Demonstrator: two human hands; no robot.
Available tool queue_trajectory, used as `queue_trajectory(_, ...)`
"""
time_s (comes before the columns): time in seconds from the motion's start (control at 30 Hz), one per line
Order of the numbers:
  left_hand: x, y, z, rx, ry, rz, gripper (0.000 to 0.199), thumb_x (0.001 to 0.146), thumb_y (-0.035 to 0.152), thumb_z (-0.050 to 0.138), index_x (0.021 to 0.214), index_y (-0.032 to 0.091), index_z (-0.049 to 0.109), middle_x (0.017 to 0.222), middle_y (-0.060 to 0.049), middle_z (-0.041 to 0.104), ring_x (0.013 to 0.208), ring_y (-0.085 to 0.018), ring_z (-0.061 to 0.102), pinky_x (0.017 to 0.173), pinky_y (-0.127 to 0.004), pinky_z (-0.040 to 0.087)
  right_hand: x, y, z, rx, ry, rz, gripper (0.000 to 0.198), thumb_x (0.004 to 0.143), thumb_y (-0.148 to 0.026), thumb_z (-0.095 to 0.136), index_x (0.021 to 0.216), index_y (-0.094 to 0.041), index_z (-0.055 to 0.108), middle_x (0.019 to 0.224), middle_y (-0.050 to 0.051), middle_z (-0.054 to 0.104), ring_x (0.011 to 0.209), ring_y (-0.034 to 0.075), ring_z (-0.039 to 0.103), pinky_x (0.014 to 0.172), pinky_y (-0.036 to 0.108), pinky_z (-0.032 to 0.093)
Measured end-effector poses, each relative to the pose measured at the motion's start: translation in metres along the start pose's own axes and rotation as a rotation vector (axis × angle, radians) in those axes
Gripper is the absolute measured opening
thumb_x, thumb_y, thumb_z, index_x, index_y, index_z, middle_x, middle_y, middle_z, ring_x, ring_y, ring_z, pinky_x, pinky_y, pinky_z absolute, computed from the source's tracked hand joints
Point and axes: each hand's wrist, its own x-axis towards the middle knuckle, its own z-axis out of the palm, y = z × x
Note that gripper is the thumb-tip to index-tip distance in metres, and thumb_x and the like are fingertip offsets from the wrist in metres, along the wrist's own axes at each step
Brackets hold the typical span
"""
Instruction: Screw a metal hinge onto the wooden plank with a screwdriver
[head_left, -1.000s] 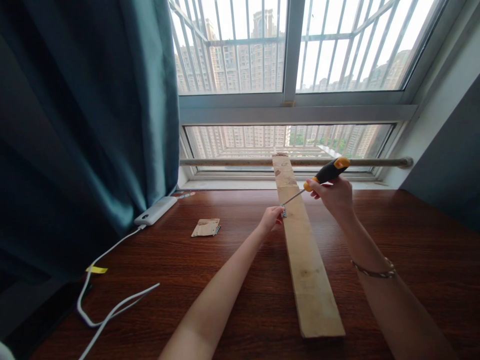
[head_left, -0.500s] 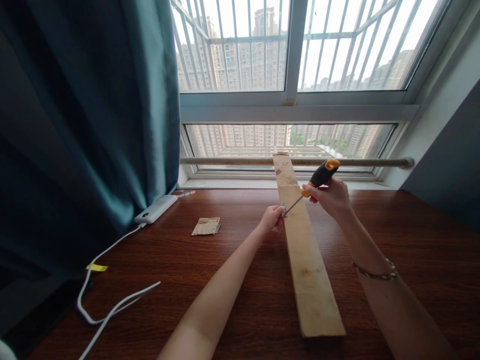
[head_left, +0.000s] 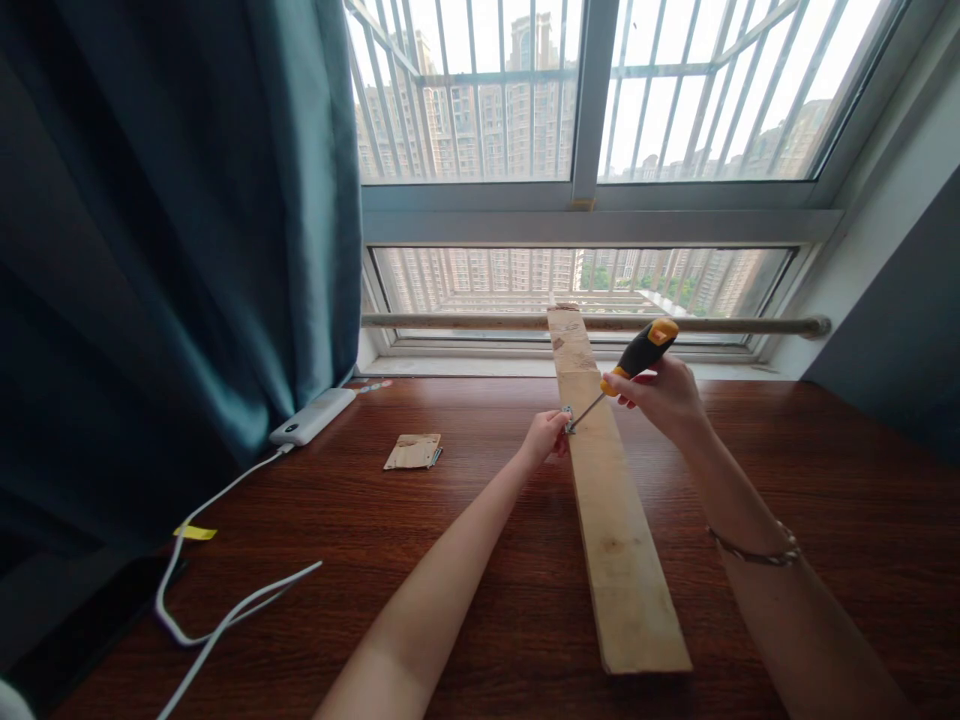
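A long pale wooden board lies lengthwise on the brown table, its far end towards the window. At its left edge my left hand pinches a small metal piece, perhaps a hinge, against the wood; its details are too small to make out. My right hand is closed around a screwdriver with a black and yellow handle. The screwdriver slants down to the left, and its tip meets the metal piece beside my left fingertips.
A small flat piece of wood or cardboard lies left of the board. Farther left are a white power bank and its white cable, near a blue curtain. A metal rail crosses before the window behind the table.
Almost nothing differs. The screwdriver handle and my right hand have shifted very slightly, while its tip stays at the metal piece. My left hand keeps its place.
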Motion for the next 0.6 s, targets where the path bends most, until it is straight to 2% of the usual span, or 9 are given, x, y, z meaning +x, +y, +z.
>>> queue_trajectory(0.17,-0.003,0.004,0.002,-0.008,0.018,-0.014,0.026,0.076,0.032,0.044,0.055,0.016,0.046,0.034,0.004,0.041,0.025,-0.008,0.037,0.029,-0.021,0.022,-0.003,-0.006,-0.004,0.340,-0.190,0.069,0.040,0.049,-0.032,0.079,0.078,-0.015,0.058,0.075,0.005,0.068,0.045,0.011,0.057,0.040,0.022,0.047)
queue_trajectory(0.27,-0.004,0.005,0.002,-0.010,0.021,-0.008,0.025,0.075,0.032,0.044,0.057,0.016,0.047,0.036,0.004,0.043,0.025,-0.008,0.037,0.030,-0.020,0.022,-0.005,-0.010,-0.010,0.425,-0.289,0.077,0.042,0.049,-0.030,0.080,0.082,-0.016,0.057,0.082,0.005,0.068,0.057,0.015,0.063,0.052,0.027,0.053)
queue_trajectory(0.33,-0.005,0.004,0.002,-0.012,0.022,-0.006,0.026,0.075,0.035,0.045,0.059,0.015,0.048,0.037,0.004,0.043,0.026,-0.008,0.037,0.030,-0.020,0.022,-0.005,-0.009,-0.013,0.403,-0.308,0.068,0.043,0.051,-0.034,0.079,0.084,-0.017,0.057,0.082,0.004,0.068,0.061,0.017,0.065,0.056,0.030,0.055)
queue_trajectory(0.4,-0.004,0.002,0.001,-0.014,0.018,-0.004,0.026,0.074,0.037,0.046,0.059,0.015,0.048,0.037,0.004,0.043,0.026,-0.007,0.037,0.030,-0.020,0.023,-0.004,-0.007,-0.012,0.255,-0.213,0.024,0.043,0.051,-0.039,0.078,0.083,-0.017,0.057,0.076,0.004,0.068,0.056,0.019,0.064,0.050,0.031,0.053)
queue_trajectory(0.53,0.000,-0.004,0.000,-0.037,0.012,0.008,0.026,0.072,0.039,0.048,0.060,0.016,0.048,0.036,0.005,0.041,0.026,-0.007,0.035,0.030,-0.020,0.022,-0.003,0.000,-0.003,-0.160,0.098,-0.120,0.037,0.052,-0.047,0.075,0.066,-0.016,0.060,0.062,0.005,0.066,0.049,0.020,0.062,0.047,0.030,0.048)
queue_trajectory(0.6,0.001,-0.005,-0.001,-0.045,0.013,0.013,0.026,0.071,0.039,0.049,0.060,0.016,0.047,0.037,0.006,0.040,0.026,-0.007,0.034,0.030,-0.020,0.022,-0.003,0.001,0.002,-0.175,0.125,-0.111,0.037,0.055,-0.050,0.073,0.063,-0.015,0.061,0.059,0.005,0.066,0.047,0.019,0.060,0.046,0.029,0.046)
